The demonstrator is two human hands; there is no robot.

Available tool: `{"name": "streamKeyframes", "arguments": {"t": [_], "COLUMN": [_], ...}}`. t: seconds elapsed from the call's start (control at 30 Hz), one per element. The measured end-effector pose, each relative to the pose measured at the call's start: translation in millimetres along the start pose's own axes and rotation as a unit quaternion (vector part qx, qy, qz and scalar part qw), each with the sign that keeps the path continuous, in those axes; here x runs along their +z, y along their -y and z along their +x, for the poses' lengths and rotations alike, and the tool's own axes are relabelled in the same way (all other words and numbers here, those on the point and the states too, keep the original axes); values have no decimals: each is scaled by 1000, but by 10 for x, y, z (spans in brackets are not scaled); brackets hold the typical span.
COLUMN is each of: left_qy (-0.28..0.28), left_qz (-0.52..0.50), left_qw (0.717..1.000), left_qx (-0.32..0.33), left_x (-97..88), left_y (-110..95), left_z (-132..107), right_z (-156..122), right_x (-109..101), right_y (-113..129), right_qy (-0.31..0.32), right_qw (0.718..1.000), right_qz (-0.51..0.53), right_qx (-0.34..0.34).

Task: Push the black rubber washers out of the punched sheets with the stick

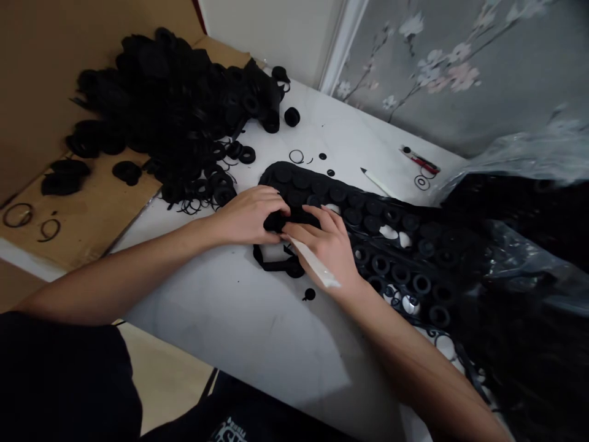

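Note:
My left hand (248,216) is closed around a small black rubber piece (275,221), partly hidden by the fingers. Close beside it, my right hand (326,245) grips a slim white-handled tool (315,261). The handle slants back over the hand, while its working end is hidden at the black piece. Just beyond both hands lies a black moulded rubber sheet (338,193) with rows of round parts. Under my right hand, a narrow black rubber offcut (276,266) rests on the white table (221,307).
A large heap of black rubber rings (184,92) covers cardboard (92,215) at the back left. Behind the sheet lie a white pen-like tool (377,182) and a red-and-white cutter (421,161). Clear plastic bags (519,159) with black material crowd the right side.

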State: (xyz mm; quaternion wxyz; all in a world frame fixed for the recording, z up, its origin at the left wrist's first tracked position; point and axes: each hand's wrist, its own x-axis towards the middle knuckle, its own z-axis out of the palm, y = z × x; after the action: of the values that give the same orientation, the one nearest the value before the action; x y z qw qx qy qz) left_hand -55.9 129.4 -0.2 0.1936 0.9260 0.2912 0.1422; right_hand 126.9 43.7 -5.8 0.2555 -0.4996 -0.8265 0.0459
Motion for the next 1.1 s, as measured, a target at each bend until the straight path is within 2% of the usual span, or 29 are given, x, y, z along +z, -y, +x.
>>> {"name": "streamKeyframes", "arguments": {"t": [0.2,0.4,0.53,0.6,0.67,0.77,0.8,0.83,0.87,0.9,0.97,1.0,1.03,1.1], "left_qy": [-32,-22,-28,-28,-19,-1,7,14,20,22,10,1,-7,-11], "left_qz": [-38,-73,-95,-92,-86,-78,-75,-73,-74,-76,-79,-74,-63,-20], "left_qw": [999,997,994,994,995,996,997,997,997,997,997,997,998,1000], "left_qx": [9,-19,-53,-55,-43,-36,-36,-33,-26,-16,7,15,19,16], "left_x": [34,26,-6,0,15,19,11,-1,-15,-30,-57,-68,-78,-93], "left_y": [32,14,-48,-55,-43,-24,-25,-30,-40,-53,-87,-105,-124,-159], "left_z": [-17,5,14,9,0,-15,-20,-27,-35,-44,-67,-79,-91,-109], "right_z": [-30,-24,-13,26,95,176,167,131,64,-30,-272,-403,-527,-729], "right_x": [34,56,77,16,-140,-527,-668,-801,-917,-1012,-1125,-1147,-1149,-1115], "right_y": [-96,-117,-141,-194,-262,-328,-328,-316,-294,-265,-200,-170,-142,-100], "right_qy": [-46,-94,-134,-182,-280,-451,-477,-478,-444,-377,-194,-77,22,158], "right_qw": [997,992,988,980,952,859,836,826,831,847,890,908,917,917], "right_qz": [45,57,55,75,113,185,210,242,278,314,350,353,345,316], "right_qx": [-42,-57,-53,-27,39,157,171,176,187,205,220,211,200,182]}}
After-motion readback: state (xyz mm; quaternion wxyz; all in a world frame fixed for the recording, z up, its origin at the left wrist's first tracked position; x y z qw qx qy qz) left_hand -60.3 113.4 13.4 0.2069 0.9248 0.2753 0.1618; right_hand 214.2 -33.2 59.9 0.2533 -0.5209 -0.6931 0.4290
